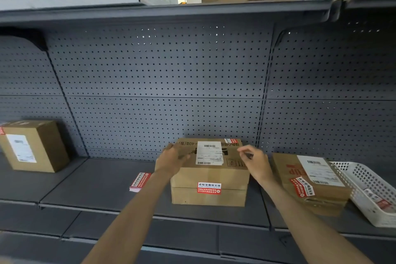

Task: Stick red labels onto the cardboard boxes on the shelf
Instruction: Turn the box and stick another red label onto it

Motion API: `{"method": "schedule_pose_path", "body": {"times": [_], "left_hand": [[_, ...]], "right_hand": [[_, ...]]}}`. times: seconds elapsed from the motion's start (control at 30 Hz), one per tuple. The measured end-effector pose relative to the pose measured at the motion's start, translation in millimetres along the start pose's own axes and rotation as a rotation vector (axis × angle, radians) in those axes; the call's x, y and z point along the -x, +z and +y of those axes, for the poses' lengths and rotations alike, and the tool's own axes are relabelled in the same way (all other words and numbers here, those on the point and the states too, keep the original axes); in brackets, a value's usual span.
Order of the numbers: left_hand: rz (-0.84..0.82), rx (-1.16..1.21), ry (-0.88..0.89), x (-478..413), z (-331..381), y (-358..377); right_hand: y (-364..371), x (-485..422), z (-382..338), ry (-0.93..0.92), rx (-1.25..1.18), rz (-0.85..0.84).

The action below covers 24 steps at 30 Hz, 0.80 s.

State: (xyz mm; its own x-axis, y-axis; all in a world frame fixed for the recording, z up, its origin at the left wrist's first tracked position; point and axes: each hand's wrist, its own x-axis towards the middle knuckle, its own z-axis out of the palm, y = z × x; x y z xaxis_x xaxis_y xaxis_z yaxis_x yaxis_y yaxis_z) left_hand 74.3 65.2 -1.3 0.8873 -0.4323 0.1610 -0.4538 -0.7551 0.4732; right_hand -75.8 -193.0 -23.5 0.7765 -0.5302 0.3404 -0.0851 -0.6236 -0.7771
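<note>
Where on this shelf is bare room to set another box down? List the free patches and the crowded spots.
Free: the wide stretch of shelf between the left box and the label stack; also the front strip before the middle box.
Crowded: the right end, where the right box sits against the white basket. Both hands occupy the middle box's top.

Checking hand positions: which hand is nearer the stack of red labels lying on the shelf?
Left. The left hand rests on the middle box, just above-right of the label stack; the right hand is beyond the box.

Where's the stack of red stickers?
The sticker stack lies flat on the shelf, just left of the middle box, beside the left forearm.
</note>
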Motion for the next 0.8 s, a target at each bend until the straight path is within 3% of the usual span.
{"method": "schedule_pose_path", "body": {"times": [0.1, 0.43, 0.8], "left_hand": [[-0.032, 0.068, -0.119, -8.9, -1.8, 4.5], [-0.105, 0.139, -0.283, -32.2, -7.4, 22.1], [-0.044, 0.357, -0.382, -37.2, -1.9, 31.8]], "right_hand": [[-1.3, -10.5, 6.5, 0.095, -0.056, 0.049], [8.1, -30.0, 27.9, 0.407, -0.18, -0.075], [12.2, -30.9, 33.6, 0.323, -0.166, -0.191]]}}
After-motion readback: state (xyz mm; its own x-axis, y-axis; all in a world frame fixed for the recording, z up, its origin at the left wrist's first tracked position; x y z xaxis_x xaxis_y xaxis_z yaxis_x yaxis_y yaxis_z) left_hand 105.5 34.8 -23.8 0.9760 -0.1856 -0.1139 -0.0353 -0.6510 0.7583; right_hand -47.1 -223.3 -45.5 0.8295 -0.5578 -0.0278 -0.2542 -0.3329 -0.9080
